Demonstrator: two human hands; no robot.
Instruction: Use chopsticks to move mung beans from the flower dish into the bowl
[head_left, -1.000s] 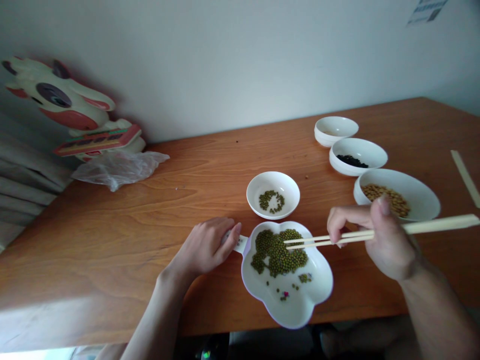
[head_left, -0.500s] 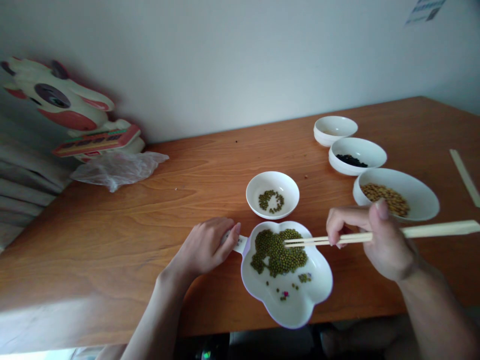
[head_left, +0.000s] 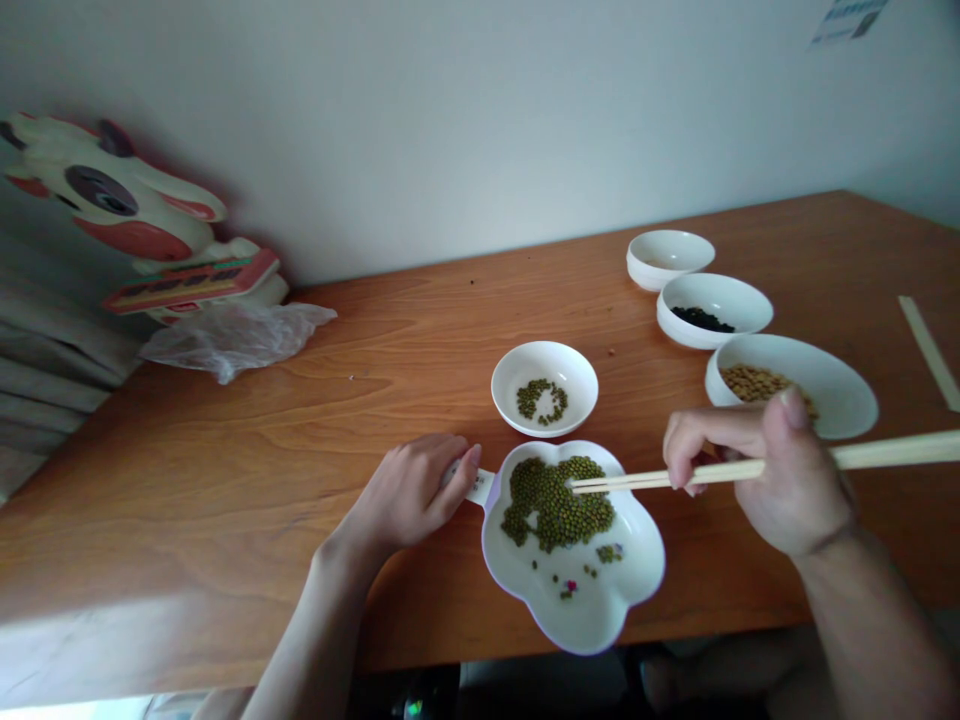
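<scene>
My left hand (head_left: 424, 490) is closed round the short handle of a white flower-shaped dish (head_left: 600, 610) with a lilac rim, at the table's front edge. Green mung beans (head_left: 559, 505) are heaped in the dish's far part, and a few lie scattered lower down. In my right hand (head_left: 765, 470) is a pair of wooden chopsticks (head_left: 637, 481), whose tips touch the heap of beans. Whether a bean is pinched between the tips is too small to tell. Just behind the dish stands a small white bowl (head_left: 546, 428) with some mung beans (head_left: 541, 400) in it.
At the right stand white bowls with yellowish beans (head_left: 754, 382) and black beans (head_left: 701, 319), and a further white bowl (head_left: 670, 270). A wooden stick (head_left: 928, 350) lies at the far right. Back left are a cow-shaped toy (head_left: 150, 215) and a clear plastic bag (head_left: 240, 338).
My right hand has shifted slightly to the right along with the chopsticks, whose tips stay at the heap of beans. The left hand and the dish hold still.
</scene>
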